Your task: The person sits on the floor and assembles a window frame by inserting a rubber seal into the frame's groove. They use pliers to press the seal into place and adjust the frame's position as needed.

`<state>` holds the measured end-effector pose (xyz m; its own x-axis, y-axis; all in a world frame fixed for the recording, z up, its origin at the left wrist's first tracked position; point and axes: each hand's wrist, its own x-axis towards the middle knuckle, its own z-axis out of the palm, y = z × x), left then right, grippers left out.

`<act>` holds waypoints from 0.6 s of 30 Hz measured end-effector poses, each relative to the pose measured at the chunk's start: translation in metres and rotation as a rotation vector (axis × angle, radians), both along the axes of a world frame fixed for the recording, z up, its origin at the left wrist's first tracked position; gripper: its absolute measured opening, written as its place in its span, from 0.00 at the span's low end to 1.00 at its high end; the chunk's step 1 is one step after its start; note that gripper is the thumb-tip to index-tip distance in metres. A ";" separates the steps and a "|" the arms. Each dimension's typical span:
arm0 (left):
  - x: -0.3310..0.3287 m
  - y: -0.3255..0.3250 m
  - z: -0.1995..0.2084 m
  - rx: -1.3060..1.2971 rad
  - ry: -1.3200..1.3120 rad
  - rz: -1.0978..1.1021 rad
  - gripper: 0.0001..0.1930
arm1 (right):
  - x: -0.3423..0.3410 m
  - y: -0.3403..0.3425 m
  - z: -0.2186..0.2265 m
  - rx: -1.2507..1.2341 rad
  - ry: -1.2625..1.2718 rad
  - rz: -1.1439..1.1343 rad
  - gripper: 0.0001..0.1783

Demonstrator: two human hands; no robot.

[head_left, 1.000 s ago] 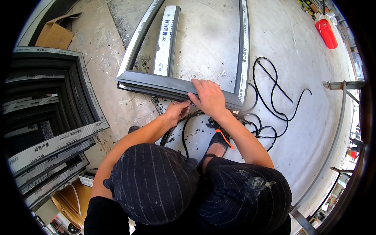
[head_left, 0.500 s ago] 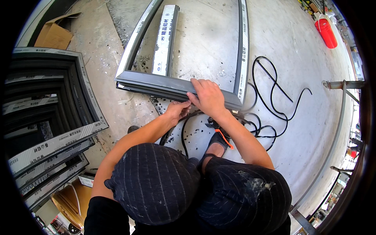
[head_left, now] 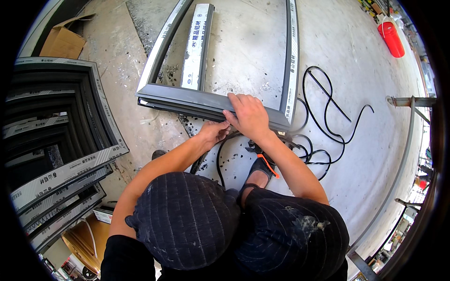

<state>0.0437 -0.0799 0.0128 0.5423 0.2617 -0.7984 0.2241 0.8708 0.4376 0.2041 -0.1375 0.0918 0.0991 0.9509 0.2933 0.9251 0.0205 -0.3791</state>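
A dark grey metal window frame (head_left: 190,96) with white protective film on its sides lies in front of me. My right hand (head_left: 251,114) grips its near bar, fingers over the top face and thumb at the near edge. Just left of that thumb, my left hand (head_left: 214,132) is closed in a pinch against the outer side of the bar. A thin black rubber strip (head_left: 219,159) runs past the left fingertips and loops down to the floor. The left fingertips are partly hidden, so the strip's exact hold is hard to see.
More black strip (head_left: 330,136) lies in loose loops on the floor at right, and a film-covered profile (head_left: 197,51) stands within the frame's outline. Stacked frames (head_left: 70,164) fill the left. A tool with an orange handle (head_left: 268,166) is by my foot. A red bucket (head_left: 391,40) stands far right.
Almost nothing differs. My left hand has shifted very slightly right along the bar, closer to the right thumb; the right hand keeps its place.
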 end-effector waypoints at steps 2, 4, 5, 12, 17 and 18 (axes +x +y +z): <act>0.002 -0.001 0.001 0.025 0.045 0.003 0.06 | 0.000 0.000 0.000 -0.007 0.000 0.000 0.25; 0.003 -0.002 0.001 0.018 0.041 0.006 0.06 | 0.001 0.000 -0.002 0.003 -0.006 0.004 0.25; 0.003 -0.002 0.001 0.016 0.041 0.007 0.06 | 0.000 0.001 -0.002 0.009 -0.008 0.007 0.25; 0.001 -0.003 0.000 -0.051 -0.023 -0.016 0.07 | 0.001 0.000 -0.002 0.018 -0.010 0.005 0.25; 0.001 -0.003 -0.009 -0.010 -0.003 -0.026 0.06 | 0.000 0.000 0.000 0.014 -0.003 0.002 0.24; 0.001 -0.003 -0.009 -0.023 -0.016 -0.028 0.07 | 0.001 0.000 -0.001 0.015 -0.004 0.002 0.25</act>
<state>0.0449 -0.0826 0.0039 0.5618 0.2276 -0.7953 0.2421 0.8741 0.4212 0.2049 -0.1377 0.0908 0.0956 0.9465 0.3083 0.9267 0.0284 -0.3747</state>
